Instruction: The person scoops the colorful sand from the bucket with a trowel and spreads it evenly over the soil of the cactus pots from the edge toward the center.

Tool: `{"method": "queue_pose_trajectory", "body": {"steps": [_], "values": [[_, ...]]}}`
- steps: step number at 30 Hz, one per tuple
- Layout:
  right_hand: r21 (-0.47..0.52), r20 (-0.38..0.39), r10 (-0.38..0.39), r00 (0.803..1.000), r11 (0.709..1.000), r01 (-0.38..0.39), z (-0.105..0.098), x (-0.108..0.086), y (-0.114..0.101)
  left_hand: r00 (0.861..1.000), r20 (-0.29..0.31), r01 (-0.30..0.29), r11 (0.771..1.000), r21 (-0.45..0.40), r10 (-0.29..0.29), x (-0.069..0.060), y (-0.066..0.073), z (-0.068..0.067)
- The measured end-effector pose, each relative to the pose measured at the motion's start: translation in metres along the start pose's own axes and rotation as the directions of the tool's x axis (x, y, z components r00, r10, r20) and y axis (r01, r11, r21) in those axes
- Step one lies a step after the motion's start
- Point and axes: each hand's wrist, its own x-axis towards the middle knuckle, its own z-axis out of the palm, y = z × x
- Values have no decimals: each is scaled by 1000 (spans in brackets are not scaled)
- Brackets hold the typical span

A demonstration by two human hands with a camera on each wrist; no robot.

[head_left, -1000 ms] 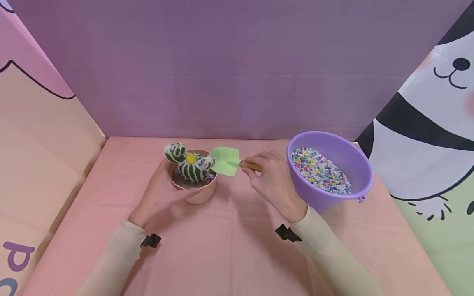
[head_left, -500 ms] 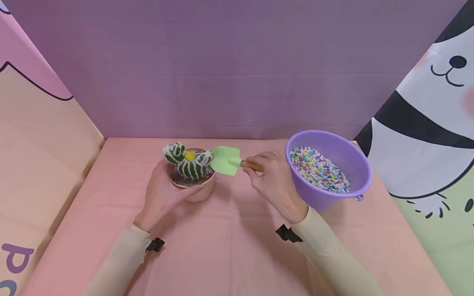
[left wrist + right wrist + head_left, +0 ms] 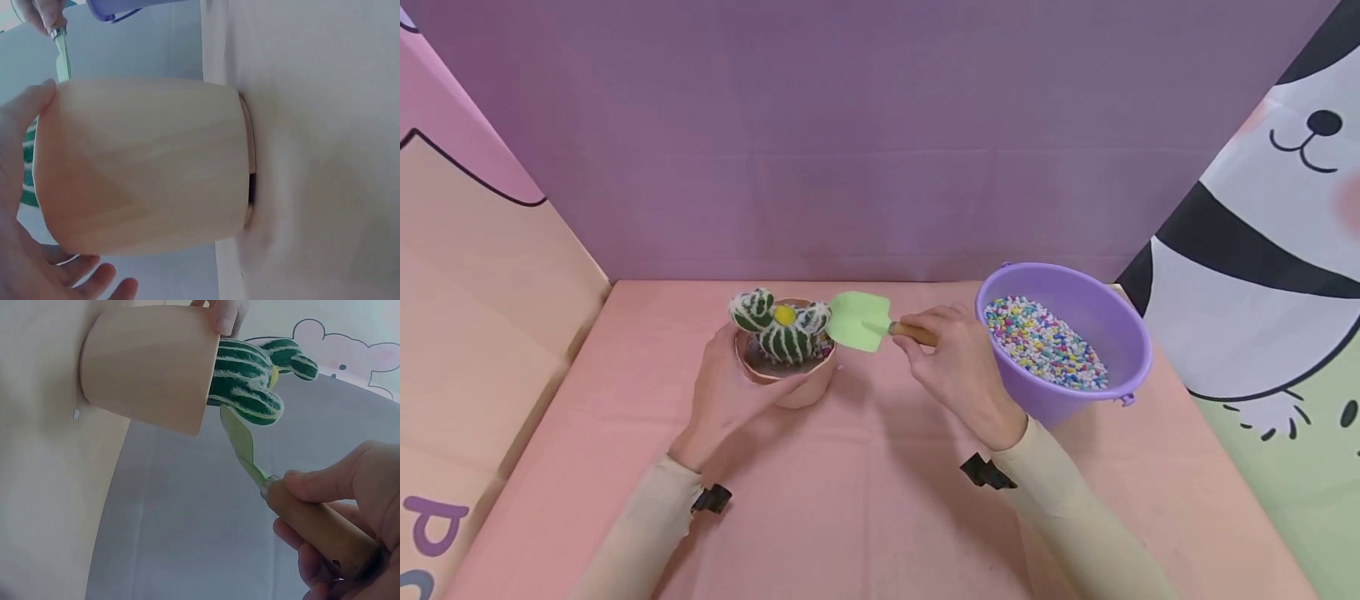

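In the head view my left hand grips a peach flowerpot at the left, its thumb along the near side of the rim. The left wrist view shows the fingers round the pot's other side. A fuzzy green-and-white striped toy cactus with a yellow flower stands in the pot, with some coloured beads beside it. My right hand holds the wooden handle of a small green trowel. The trowel's blade points left, its tip at the pot's rim, close to the cactus. In the right wrist view, thumb and fingers wrap the handle.
A purple bucket partly filled with multicoloured beads stands right of my right hand. One pale bead lies on the pink tabletop by the pot. A purple wall rises behind, with printed panels at both sides.
The trowel's blade has risen and tilted slightly. My left hand has shifted a little around the pot, and the pot's rim leans slightly differently. The bucket stays put.
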Motion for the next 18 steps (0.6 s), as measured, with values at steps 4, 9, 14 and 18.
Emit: {"method": "queue_pose_trajectory", "body": {"steps": [4,9,14,18], "values": [[26,-9,10,1000,1000,-9,-3,0,2,999,15,52,999,-10,-52,-6,-1,-7],[55,-39,7,999,998,-5,-8,1,6,998,-48,29,999,-41,-31,-9,2,-16],[70,-58,35,998,997,-31,-13,1,7,987,-159,-51,994,-92,36,-10,3,-21],[113,-79,60,995,992,-51,-17,0,9,956,-259,-159,985,-73,136,-11,5,-23]]}}
